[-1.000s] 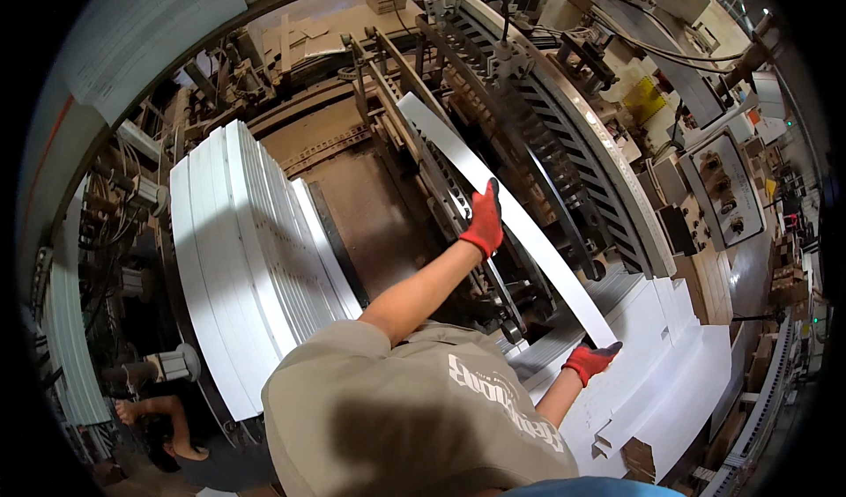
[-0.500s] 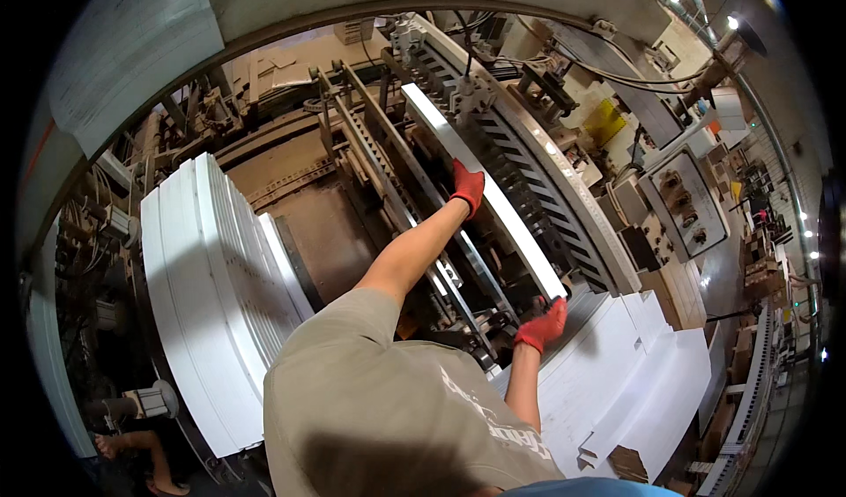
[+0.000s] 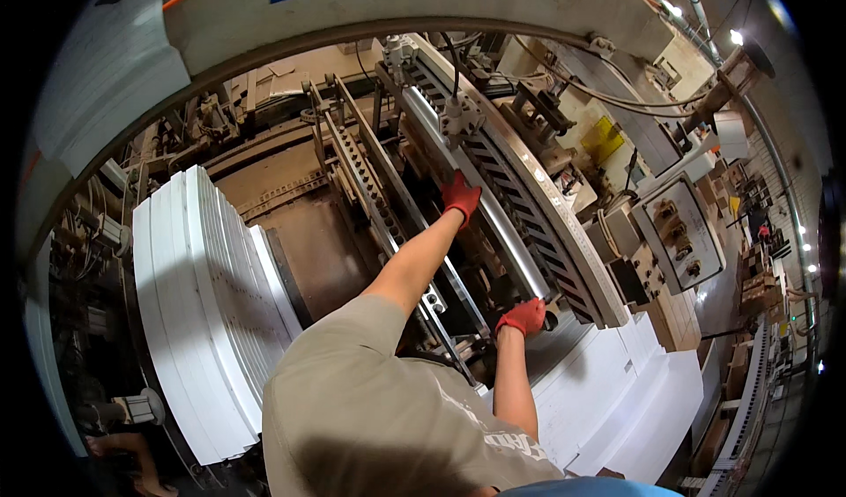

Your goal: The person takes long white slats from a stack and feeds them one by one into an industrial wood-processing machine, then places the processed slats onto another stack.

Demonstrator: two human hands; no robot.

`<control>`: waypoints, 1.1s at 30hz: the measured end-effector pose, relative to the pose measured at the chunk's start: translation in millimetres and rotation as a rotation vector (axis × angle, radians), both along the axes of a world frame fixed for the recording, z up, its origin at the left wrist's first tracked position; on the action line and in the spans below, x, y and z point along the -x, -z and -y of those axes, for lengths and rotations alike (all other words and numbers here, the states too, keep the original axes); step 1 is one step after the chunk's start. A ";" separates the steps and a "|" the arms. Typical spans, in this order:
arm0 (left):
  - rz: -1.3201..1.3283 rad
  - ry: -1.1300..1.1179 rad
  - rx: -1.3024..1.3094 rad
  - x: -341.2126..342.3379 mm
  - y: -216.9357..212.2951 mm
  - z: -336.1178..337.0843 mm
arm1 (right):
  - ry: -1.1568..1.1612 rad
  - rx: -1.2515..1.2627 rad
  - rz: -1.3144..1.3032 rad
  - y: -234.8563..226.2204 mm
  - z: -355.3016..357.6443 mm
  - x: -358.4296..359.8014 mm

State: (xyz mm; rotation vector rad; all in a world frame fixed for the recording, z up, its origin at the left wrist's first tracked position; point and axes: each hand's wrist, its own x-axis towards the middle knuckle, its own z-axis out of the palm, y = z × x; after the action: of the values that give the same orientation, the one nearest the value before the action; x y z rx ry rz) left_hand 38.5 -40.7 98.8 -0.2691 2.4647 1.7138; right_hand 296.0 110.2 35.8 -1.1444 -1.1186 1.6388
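A long silvery, rounded bar runs slantwise along the machine in front of me. My left hand, in a red glove, is at the bar's near edge about midway along, fingers partly hidden. At its lower right end my right hand, also red-gloved, is closed with bent fingers; what they grip is hidden. The white strip seen earlier does not show plainly between my hands. Below and right of my right hand lie flat white boards.
A tall stack of white boards stands at left. Metal rails cross the machine bed beside my left arm. A striped guard beam borders the bar, and a control panel is at right. A frame beam arches overhead.
The bright white strip that my hands were on has gone from plain sight, and the silvery bar shows there. My right hand has shifted slightly left; the view has also moved.
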 end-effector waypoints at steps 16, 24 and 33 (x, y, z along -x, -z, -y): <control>0.298 -0.085 -0.808 0.6 57.5 -17.4 | -0.211 0.059 -0.201 -25.9 25.3 2.3; 0.412 0.139 -1.080 -41.7 58.5 -40.1 | -0.489 -0.027 -0.039 -36.2 2.4 -33.0; 0.447 0.030 -1.163 -30.7 74.0 -18.5 | -0.848 -1.162 0.653 -64.3 70.6 -106.1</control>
State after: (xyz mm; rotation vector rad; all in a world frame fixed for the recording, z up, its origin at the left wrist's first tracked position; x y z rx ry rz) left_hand 69.3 -22.2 24.7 -0.3894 0.9162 2.3760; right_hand 402.1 39.6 100.1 -0.3635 -2.7254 0.7195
